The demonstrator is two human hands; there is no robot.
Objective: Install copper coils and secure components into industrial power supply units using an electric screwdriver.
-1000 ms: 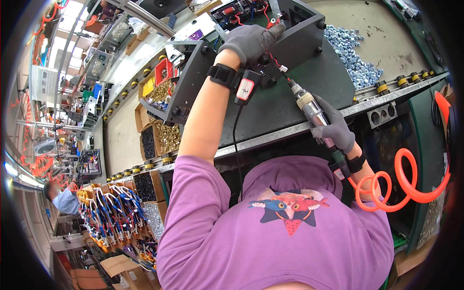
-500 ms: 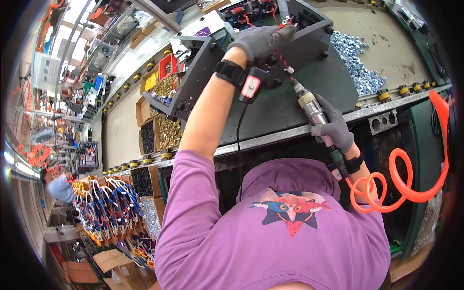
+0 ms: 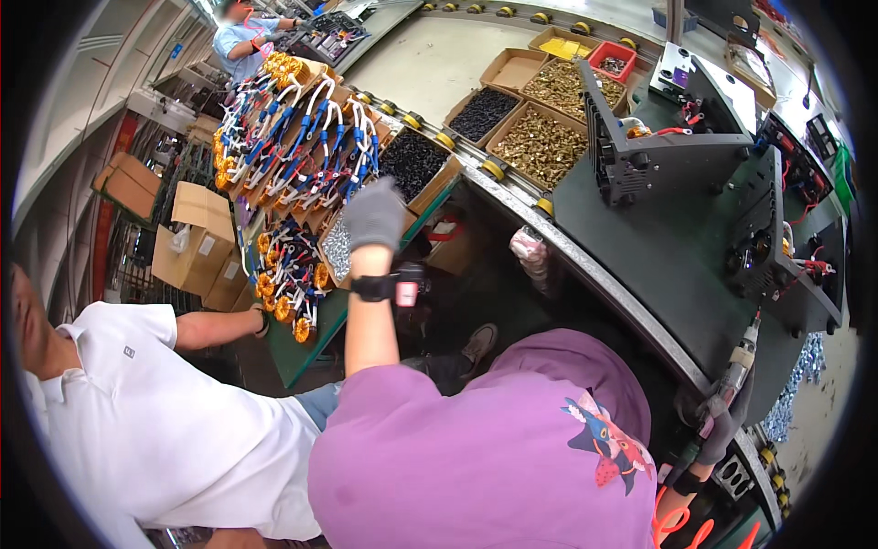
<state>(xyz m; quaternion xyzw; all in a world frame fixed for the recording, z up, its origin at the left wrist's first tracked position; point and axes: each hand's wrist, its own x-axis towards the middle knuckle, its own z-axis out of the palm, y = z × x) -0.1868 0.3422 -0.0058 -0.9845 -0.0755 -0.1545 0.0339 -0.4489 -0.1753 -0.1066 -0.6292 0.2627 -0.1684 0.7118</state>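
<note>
My left hand (image 3: 375, 217), in a grey glove, is over the side bench, close to a tray of small silvery parts (image 3: 337, 245) and a box of black screws (image 3: 413, 166). Motion smears its fingers, and whatever they hold cannot be made out. At the lower right, my gloved right hand (image 3: 724, 432) grips an air screwdriver (image 3: 735, 368) with a thin bit pointing away from me. Its tip is near a dark panelled unit (image 3: 766, 233) with red wires. Another dark unit (image 3: 672, 157) with upright panels stands farther left on the dark board (image 3: 631, 247).
Hanging wire bundles (image 3: 315, 137) with orange rings crowd the side bench. Boxes of brass-coloured parts (image 3: 540, 142) line the conveyor. A person in a white shirt (image 3: 183, 412) is close at my left; another in blue (image 3: 236, 41) works farther off. An orange coiled hose (image 3: 672, 522) trails below right.
My view has swung left. My left hand has left the dark unit and reached over to the side bench parts. My right hand still holds the air screwdriver. The white-shirted person has come into view.
</note>
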